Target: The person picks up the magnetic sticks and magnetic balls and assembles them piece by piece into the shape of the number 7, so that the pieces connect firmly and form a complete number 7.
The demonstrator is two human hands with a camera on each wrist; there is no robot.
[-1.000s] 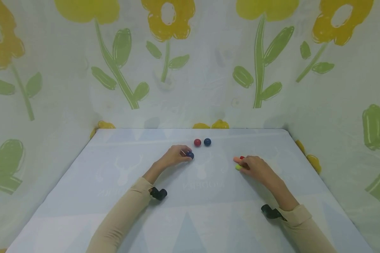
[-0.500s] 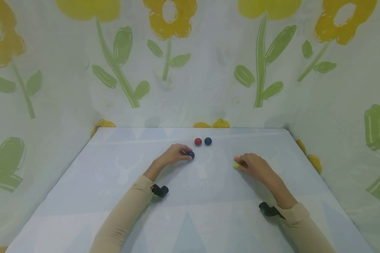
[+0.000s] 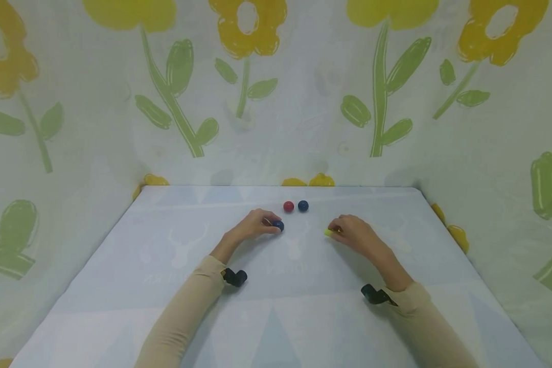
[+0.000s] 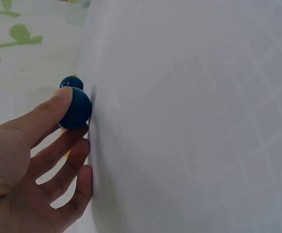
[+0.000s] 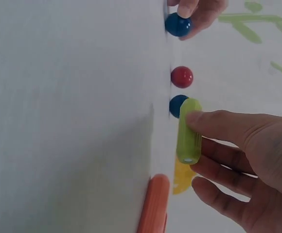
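Note:
My left hand (image 3: 257, 225) pinches a dark blue ball (image 4: 78, 109) between thumb and fingers, low at the tabletop. My right hand (image 3: 355, 234) pinches a short lime-green ribbed stick (image 5: 189, 131) with rounded ends. In the right wrist view, that stick looks raised a little off the table. Beyond the hands a red ball (image 3: 288, 206) and a second dark blue ball (image 3: 303, 206) sit side by side. An orange ribbed stick (image 5: 153, 204) lies near the right hand, with a sliver of red behind it; the head view hides both.
The white table (image 3: 239, 337) bears a pale blue print and ends at a wall of flower-patterned cloth (image 3: 303, 138). Cloth also hangs along the left and right sides. A small black camera sits on each wrist.
My right hand has taken hold of the lime-green stick and carried it left and slightly farther off, leaving the orange stick behind. My left hand and its ball stay in place.

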